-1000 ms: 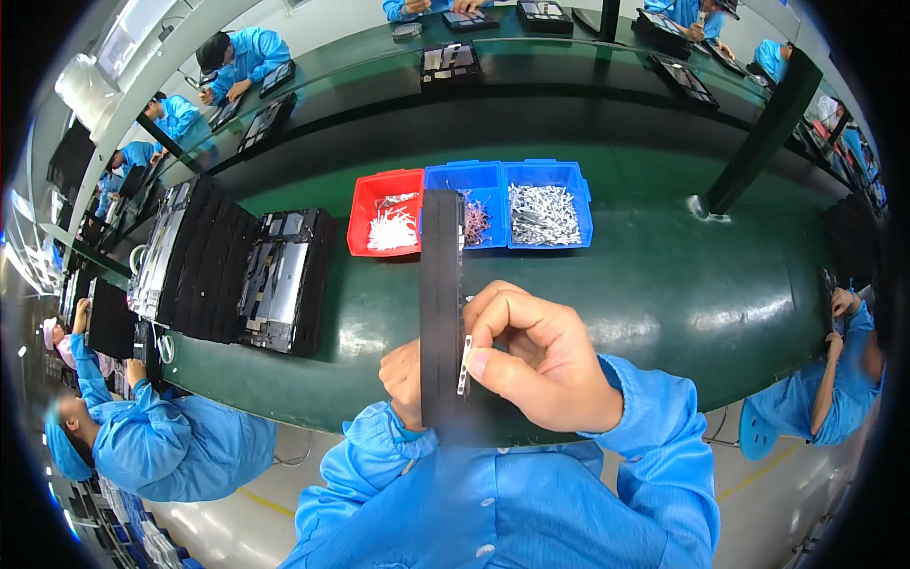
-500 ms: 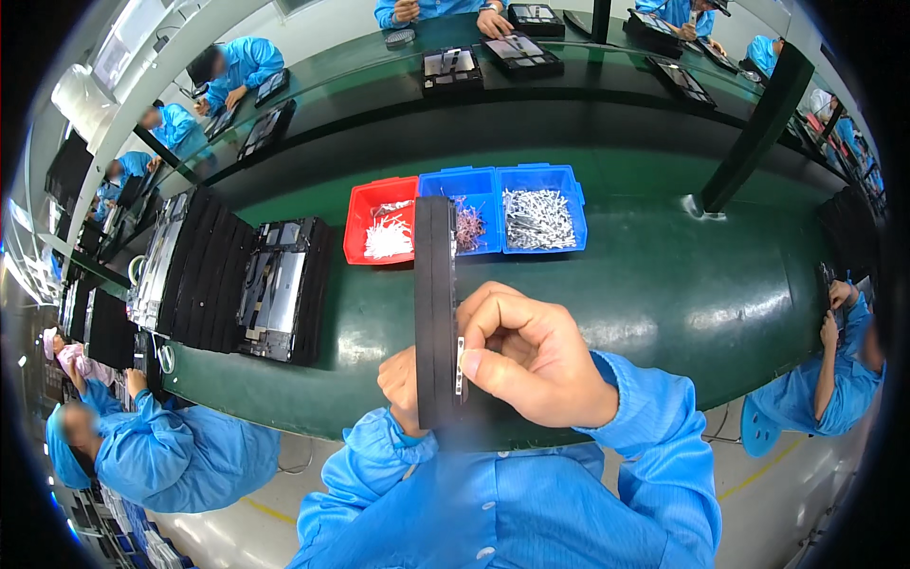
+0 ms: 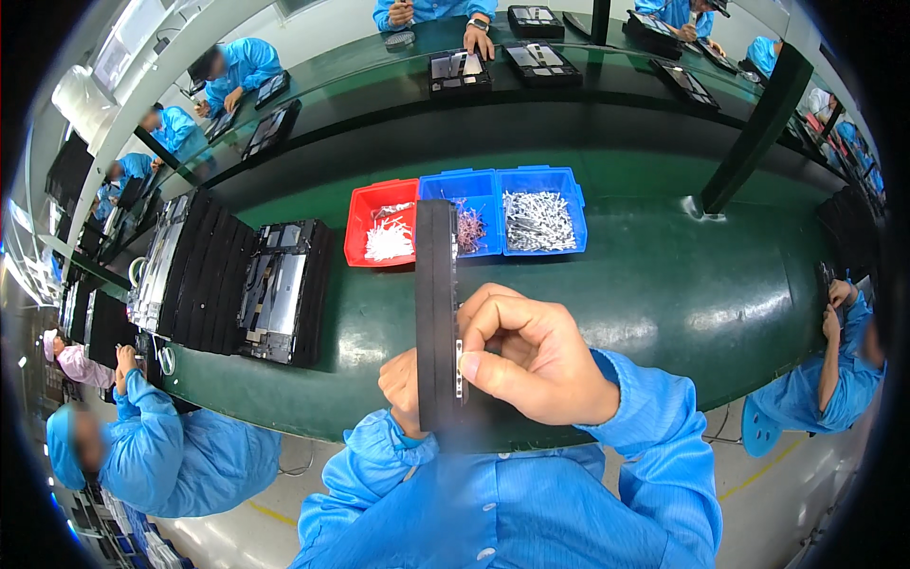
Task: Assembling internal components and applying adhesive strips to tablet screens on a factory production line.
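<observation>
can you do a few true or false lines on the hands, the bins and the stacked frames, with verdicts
1. The right hand holds a small light strip at the edge of the black block. True.
2. The left hand is reaching into a bin. False: the left hand is beside the block.
3. The black block hides part of the middle bin. True.
4. The red bin sits rightmost. False: the red bin is leftmost.
5. The stacked frames stand left of the bins. True.

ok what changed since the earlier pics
The right hand, still gripping the pale strip, turned it from slanted to nearly upright along the black block. A far framed panel now lies beside another. Left hand, red bin and blue bins stayed put.
</observation>
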Available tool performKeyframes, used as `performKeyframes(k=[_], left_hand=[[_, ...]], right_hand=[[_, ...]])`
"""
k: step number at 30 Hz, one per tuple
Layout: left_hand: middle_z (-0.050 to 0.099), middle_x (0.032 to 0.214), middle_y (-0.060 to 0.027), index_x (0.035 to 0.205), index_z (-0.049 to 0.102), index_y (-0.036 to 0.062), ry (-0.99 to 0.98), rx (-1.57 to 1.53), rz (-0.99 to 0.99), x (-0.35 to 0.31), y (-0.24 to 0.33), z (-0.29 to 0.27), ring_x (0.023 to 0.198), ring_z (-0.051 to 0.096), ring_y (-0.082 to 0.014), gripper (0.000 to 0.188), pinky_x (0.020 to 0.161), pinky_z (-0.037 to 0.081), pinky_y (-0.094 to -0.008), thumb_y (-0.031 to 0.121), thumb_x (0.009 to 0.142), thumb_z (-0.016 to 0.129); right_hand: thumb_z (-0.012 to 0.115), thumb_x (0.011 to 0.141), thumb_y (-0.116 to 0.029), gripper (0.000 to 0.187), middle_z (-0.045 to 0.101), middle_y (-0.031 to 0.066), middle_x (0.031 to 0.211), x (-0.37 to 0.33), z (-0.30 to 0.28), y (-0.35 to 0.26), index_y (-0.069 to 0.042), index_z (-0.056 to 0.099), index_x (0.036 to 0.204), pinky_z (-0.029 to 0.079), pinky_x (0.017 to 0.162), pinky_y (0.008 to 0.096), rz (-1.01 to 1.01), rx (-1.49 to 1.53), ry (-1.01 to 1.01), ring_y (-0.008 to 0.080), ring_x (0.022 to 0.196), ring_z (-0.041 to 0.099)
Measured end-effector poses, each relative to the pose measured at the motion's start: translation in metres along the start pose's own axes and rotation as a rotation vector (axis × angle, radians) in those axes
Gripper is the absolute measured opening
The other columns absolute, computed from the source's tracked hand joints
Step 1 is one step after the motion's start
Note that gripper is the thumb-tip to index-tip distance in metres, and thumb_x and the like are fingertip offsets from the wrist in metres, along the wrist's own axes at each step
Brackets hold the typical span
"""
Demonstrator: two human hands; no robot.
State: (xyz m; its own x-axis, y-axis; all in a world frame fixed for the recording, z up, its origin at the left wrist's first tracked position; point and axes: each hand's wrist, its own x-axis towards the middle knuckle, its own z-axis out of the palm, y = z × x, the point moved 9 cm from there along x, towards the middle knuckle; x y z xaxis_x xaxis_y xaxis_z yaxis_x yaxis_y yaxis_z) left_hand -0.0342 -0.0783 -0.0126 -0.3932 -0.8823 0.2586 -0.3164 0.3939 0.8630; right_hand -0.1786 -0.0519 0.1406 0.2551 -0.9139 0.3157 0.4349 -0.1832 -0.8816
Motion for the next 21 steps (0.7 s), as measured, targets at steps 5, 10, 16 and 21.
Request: performKeyframes(k=[5,10,16,21], left_hand=[[0.05,0.122,-0.0047,0.136,0.051,0.0046,0.028,-0.013,0.011,-0.003,-0.004,-0.002,0.117,0.048,-0.0177,0.073,0.102,0.039,-0.0366,0.036,0.079,0.083],[0.06,0.092,-0.009,0.106,0.062,0.0001,0.208,0.101,0.349,0.003,0.03,-0.013,0.082,0.06,-0.0233,0.041,0.071,0.046,-0.0351,0.016,0.072,0.079],[0.067,0.073,-0.0125,0.087,0.07,-0.0034,0.313,0.193,0.557,-0.004,0.05,-0.017,0.059,0.068,-0.0273,0.02,0.051,0.051,-0.0342,0.003,0.069,0.075],[0.07,0.077,-0.0138,0.092,0.071,-0.005,0.374,0.186,0.494,0.001,0.075,-0.023,0.063,0.071,-0.0273,0.026,0.053,0.054,-0.0337,0.004,0.068,0.077]], right_hand=[[0.065,0.094,-0.001,0.006,0.056,0.009,0.105,0.0,0.0,0.0,0.002,0.06,0.092,0.046,0.086,0.028,0.001,0.009,0.001,0.0122,0.095,0.054],[0.066,0.094,-0.001,0.006,0.056,0.009,0.105,0.0,0.0,0.0,0.002,0.06,0.091,0.046,0.085,0.0279,-0.009,0.001,-0.003,0.0121,0.095,0.054],[0.067,0.09,0.002,0.007,0.056,0.0073,0.104,-0.001,0.0,0.002,0.0,0.061,0.092,0.051,0.087,0.0297,-0.025,0.005,0.004,0.0126,0.095,0.059],[0.068,0.089,0.002,0.007,0.057,0.0079,0.103,-0.001,-0.001,0.002,0.0,0.061,0.09,0.049,0.087,0.0297,-0.026,0.005,0.004,0.0131,0.095,0.058]])
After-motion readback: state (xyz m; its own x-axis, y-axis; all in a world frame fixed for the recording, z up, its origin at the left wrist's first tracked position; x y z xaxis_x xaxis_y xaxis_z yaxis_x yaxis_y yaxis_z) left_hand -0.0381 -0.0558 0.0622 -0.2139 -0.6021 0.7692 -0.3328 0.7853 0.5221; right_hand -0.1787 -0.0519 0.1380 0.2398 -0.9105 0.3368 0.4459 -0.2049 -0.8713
